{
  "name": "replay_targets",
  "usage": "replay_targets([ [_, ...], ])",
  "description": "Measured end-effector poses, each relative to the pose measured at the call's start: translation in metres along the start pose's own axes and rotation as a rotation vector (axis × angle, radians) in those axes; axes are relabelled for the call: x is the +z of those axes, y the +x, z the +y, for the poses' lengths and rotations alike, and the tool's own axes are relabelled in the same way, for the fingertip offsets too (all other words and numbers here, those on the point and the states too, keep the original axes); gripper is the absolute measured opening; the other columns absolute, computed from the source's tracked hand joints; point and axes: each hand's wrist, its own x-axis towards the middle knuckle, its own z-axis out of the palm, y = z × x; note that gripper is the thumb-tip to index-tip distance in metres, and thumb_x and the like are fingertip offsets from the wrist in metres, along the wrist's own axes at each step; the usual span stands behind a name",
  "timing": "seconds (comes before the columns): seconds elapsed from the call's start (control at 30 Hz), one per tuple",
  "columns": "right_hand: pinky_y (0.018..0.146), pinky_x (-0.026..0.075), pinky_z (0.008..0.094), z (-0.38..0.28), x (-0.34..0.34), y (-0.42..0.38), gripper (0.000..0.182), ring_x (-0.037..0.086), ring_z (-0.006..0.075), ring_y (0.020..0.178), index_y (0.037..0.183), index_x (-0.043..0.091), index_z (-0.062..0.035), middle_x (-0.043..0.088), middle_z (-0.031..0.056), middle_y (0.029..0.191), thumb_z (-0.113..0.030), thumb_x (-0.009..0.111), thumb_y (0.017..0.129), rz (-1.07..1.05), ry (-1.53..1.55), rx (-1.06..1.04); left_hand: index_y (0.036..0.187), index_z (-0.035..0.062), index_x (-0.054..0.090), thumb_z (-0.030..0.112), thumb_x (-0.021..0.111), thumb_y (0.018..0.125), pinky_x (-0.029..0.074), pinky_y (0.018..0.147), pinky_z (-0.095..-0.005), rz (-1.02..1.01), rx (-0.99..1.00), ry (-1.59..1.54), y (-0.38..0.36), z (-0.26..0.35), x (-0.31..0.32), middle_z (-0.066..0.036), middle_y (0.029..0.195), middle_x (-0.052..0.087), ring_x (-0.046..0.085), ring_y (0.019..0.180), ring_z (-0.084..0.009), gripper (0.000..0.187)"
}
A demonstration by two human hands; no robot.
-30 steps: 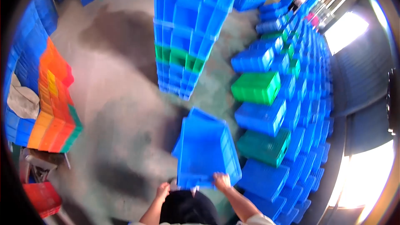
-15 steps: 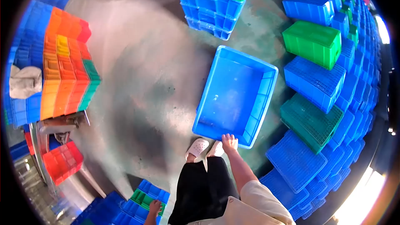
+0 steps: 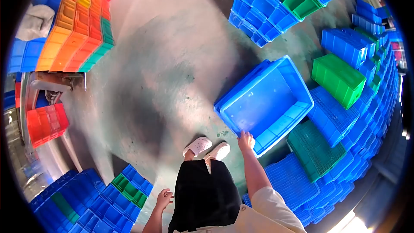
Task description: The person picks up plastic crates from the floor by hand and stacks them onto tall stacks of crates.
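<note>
A large blue plastic crate (image 3: pixel 263 99) with its open top facing me stands to the front right, bare inside. My right hand (image 3: pixel 246 140) is closed over its near rim, close to the near corner. More blue plastic shows along the crate's left side, below its rim. Down at my left side, my left hand (image 3: pixel 164 199) hangs with fingers loosely bent and apart, holding nothing. The nearest thing to it is a stack of blue and green crates (image 3: pixel 125 190).
Tall blue and green crate stacks (image 3: pixel 276 4) stand ahead. Along the right run rows of crates, including a bright green one (image 3: pixel 338 80) and a dark green one (image 3: pixel 315 149). Orange crates (image 3: pixel 79 30) rise at the left, above a red crate (image 3: pixel 46 123). My pale clogs (image 3: pixel 198 146) are on the floor.
The blue crate has swung clockwise and shifted right, with my right hand still on its rim. My view has turned, and my feet now point more to the right. My left hand appears further from the left stack.
</note>
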Motion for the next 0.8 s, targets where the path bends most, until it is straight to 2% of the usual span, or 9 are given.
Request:
replay_targets([
  [0.2, 0.070, 0.046, 0.0359, 0.009, 0.008, 0.004, 0.032, 0.054, 0.0262, 0.085, 0.090, 0.053, -0.0106, 0.055, 0.0066, 0.086, -0.026, 0.067, 0.066, -0.040, 0.015, -0.110, 0.112, 0.0042, 0.046, 0.013, 0.056, 0.077, 0.051, 0.057, -0.0347, 0.033, -0.095, -0.033, 0.025, -0.042, -0.007, -0.011, 0.092, 0.057, 0.059, 0.078, -0.0205, 0.038],
  [0.27, 0.072, 0.045, 0.0354, 0.001, 0.015, -0.007, 0.034, 0.053, 0.0254, 0.088, 0.092, 0.051, -0.0095, 0.054, 0.0069, 0.088, -0.027, 0.066, 0.067, -0.088, 0.040, -0.216, 0.112, 0.0048, 0.046, 0.014, 0.056, 0.077, 0.051, 0.057, -0.0335, 0.040, -0.081, -0.009, 0.024, -0.042, -0.006, -0.010, 0.091, 0.057, 0.060, 0.077, -0.0198, 0.038],
  [0.4, 0.072, 0.046, 0.0347, -0.004, 0.014, -0.010, 0.037, 0.052, 0.0247, 0.090, 0.093, 0.051, -0.0091, 0.054, 0.0063, 0.091, -0.030, 0.066, 0.067, -0.098, 0.045, -0.272, 0.109, 0.0042, 0.049, 0.015, 0.056, 0.076, 0.050, 0.060, -0.0318, 0.069, -0.019, 0.064, 0.027, -0.043, -0.016, -0.010, 0.088, 0.059, 0.060, 0.077, -0.0182, 0.035],
  [0.47, 0.071, 0.046, 0.0349, -0.005, 0.008, -0.007, 0.036, 0.053, 0.0248, 0.090, 0.094, 0.052, -0.0098, 0.054, 0.0058, 0.091, -0.031, 0.065, 0.068, -0.100, 0.048, -0.272, 0.104, 0.0030, 0.053, 0.015, 0.057, 0.075, 0.049, 0.063, -0.0297, 0.103, 0.216, 0.351, 0.035, -0.038, -0.026, -0.011, 0.084, 0.062, 0.060, 0.075, -0.0168, 0.032],
  [0.53, 0.069, 0.047, 0.0359, -0.005, 0.003, -0.002, 0.036, 0.054, 0.0245, 0.089, 0.095, 0.052, -0.0111, 0.055, 0.0054, 0.092, -0.032, 0.065, 0.068, -0.153, -0.019, -0.225, 0.101, 0.0018, 0.054, 0.016, 0.057, 0.075, 0.049, 0.065, -0.0283, 0.133, 0.191, 0.362, 0.040, -0.035, -0.030, -0.012, 0.082, 0.063, 0.060, 0.074, -0.0167, 0.030],
  [0.6, 0.066, 0.048, 0.0376, 0.000, -0.001, 0.005, 0.038, 0.055, 0.0239, 0.089, 0.097, 0.052, -0.0134, 0.056, 0.0042, 0.090, -0.031, 0.067, 0.066, -0.171, -0.042, -0.159, 0.102, 0.0015, 0.054, 0.016, 0.058, 0.075, 0.049, 0.064, -0.0288, 0.143, 0.297, 0.367, 0.040, -0.030, -0.038, -0.011, 0.083, 0.063, 0.061, 0.074, -0.0169, 0.031],
  [0.63, 0.067, 0.049, 0.0368, -0.001, -0.005, 0.010, 0.038, 0.056, 0.0237, 0.088, 0.097, 0.052, -0.0140, 0.056, 0.0048, 0.091, -0.031, 0.067, 0.066, -0.162, -0.047, -0.139, 0.102, 0.0015, 0.054, 0.016, 0.058, 0.075, 0.049, 0.064, -0.0288, 0.143, 0.304, 0.374, 0.041, -0.020, -0.038, -0.011, 0.083, 0.063, 0.061, 0.074, -0.0169, 0.031],
  [0.73, 0.068, 0.049, 0.0361, -0.008, -0.014, 0.023, 0.044, 0.056, 0.0247, 0.088, 0.102, 0.052, -0.0139, 0.055, 0.0072, 0.095, -0.032, 0.069, 0.065, -0.141, -0.106, -0.123, 0.104, 0.0027, 0.051, 0.015, 0.060, 0.076, 0.049, 0.059, -0.0270, 0.072, 0.138, 0.079, 0.031, -0.007, -0.037, -0.008, 0.081, 0.062, 0.060, 0.075, -0.0146, 0.032],
  [0.8, 0.069, 0.049, 0.0361, -0.011, -0.027, 0.015, 0.049, 0.055, 0.0260, 0.089, 0.106, 0.051, -0.0133, 0.055, 0.0090, 0.098, -0.032, 0.070, 0.064, -0.121, -0.158, -0.125, 0.104, 0.0031, 0.051, 0.015, 0.060, 0.076, 0.048, 0.055, -0.0263, 0.077, 0.170, 0.096, 0.037, -0.013, -0.040, -0.008, 0.079, 0.061, 0.060, 0.072, -0.0141, 0.032],
])
